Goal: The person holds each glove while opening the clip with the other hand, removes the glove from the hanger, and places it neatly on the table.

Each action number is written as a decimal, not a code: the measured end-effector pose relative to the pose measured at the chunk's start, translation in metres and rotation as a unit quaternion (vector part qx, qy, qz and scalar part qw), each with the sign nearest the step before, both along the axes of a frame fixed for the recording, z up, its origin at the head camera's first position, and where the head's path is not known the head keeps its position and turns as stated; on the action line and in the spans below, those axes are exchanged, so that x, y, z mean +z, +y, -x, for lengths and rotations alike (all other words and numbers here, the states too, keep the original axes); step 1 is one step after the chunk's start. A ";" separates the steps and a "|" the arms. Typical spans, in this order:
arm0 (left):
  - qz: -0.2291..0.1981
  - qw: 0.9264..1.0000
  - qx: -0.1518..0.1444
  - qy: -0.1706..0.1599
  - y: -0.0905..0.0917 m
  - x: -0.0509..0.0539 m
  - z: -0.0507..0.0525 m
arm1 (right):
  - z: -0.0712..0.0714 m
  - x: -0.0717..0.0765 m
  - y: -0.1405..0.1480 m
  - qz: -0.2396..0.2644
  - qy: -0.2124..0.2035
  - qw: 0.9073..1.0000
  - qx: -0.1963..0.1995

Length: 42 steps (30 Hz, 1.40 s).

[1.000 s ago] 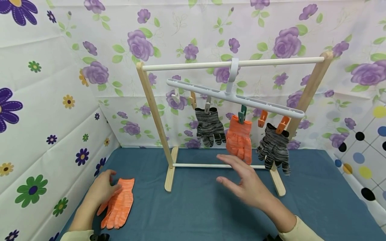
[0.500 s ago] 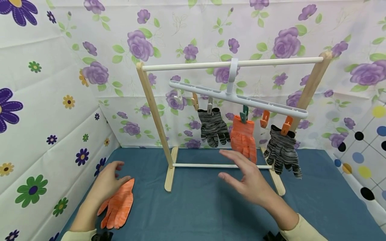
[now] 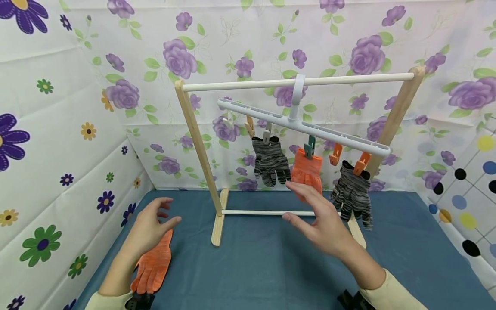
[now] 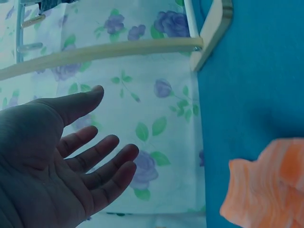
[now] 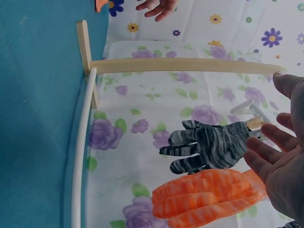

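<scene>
I see the left hand [image 3: 149, 226] near the loose orange glove [image 3: 155, 265] on the counter [image 3: 240, 275], the right hand [image 3: 321, 221] by the clipped orange glove [image 3: 307, 168] (touching, I can't tell), both with fingers loosely spread.

The head camera is looking forward and down over the bench [image 3: 248, 267], taking in the rack [image 3: 240, 84] from farther back. Each wrist camera is peering sideways past nearby fingers [image 4: 97, 156]; both are sharing the rack's left post [image 4: 118, 50] and flowered backdrop [image 3: 217, 56].
</scene>
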State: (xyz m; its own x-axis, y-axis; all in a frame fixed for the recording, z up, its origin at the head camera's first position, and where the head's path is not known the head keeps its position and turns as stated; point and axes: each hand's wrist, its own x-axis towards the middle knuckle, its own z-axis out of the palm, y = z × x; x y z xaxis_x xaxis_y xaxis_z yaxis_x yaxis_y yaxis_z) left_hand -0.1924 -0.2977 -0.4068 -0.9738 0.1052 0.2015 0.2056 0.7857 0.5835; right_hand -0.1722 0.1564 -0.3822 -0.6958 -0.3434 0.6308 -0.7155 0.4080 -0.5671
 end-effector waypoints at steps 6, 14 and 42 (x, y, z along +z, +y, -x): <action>-0.043 0.999 -0.010 0.012 0.019 0.007 0.003 | 0.002 0.005 0.001 -0.001 0.010 1.000 -0.010; -0.092 0.995 -0.023 0.032 0.050 0.014 0.008 | 0.003 0.010 0.000 0.003 0.018 1.000 -0.020; -0.231 0.963 -0.125 0.060 0.124 0.039 0.042 | 0.027 0.036 -0.011 0.039 0.037 0.998 -0.028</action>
